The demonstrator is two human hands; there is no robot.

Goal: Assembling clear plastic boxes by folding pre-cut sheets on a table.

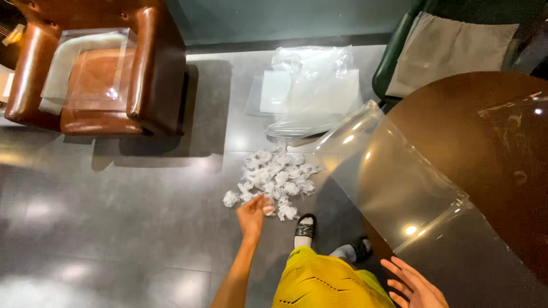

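Reaching down toward the floor, left hand (253,212) at lower centre of the frame, arm stretched from the bottom edge. Fingers curled loosely, tips pinched on a crumpled white paper wad (268,209) at the near edge of the pile. Hold looks light; how firm, cannot tell.

Pile of crumpled white paper wads (277,178) lies on the grey tiled floor (114,217), centre of the frame. Pile's long axis runs diagonally, from lower left near the hand up toward the upper right, where it ends just short of a clear plastic bag (314,91). One stray wad (230,198) sits apart at the pile's left end.

Right hand (415,285) at lower right of the frame, palm up, fingers spread wide, holding nothing; it sits just under the hanging edge of a clear plastic sheet (394,177). Sheet drapes off a round brown table (456,120) at right.

Brown leather armchair (148,68) in the upper left, a clear sheet over its seat. Green chair (394,63) with a beige cushion in the upper right. Yellow knit garment (325,282) and black sandals over white socks (305,228) at bottom centre.
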